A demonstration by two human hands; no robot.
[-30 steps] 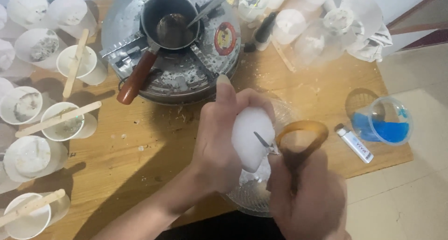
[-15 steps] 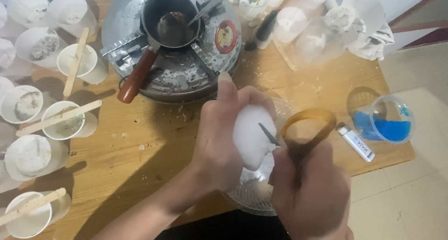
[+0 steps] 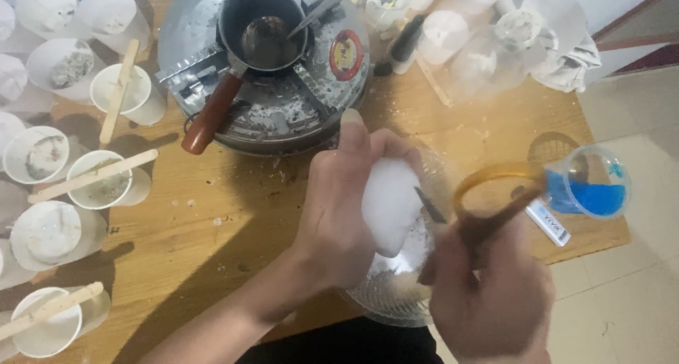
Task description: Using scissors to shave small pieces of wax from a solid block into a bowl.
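Over the glass bowl (image 3: 396, 297) we clasp a white lump (image 3: 389, 201) in our left hand (image 3: 339, 208); at three o'clock our right hand (image 3: 491, 293) grips amber-handled scissors (image 3: 488, 194), so trimmings drop inside.

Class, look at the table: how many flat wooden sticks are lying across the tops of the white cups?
3. One wooden stick lies across a cup near the pot; a second crosses the cup below it; a third crosses the bottom-left cup. More may lie beyond the left edge of the frame.
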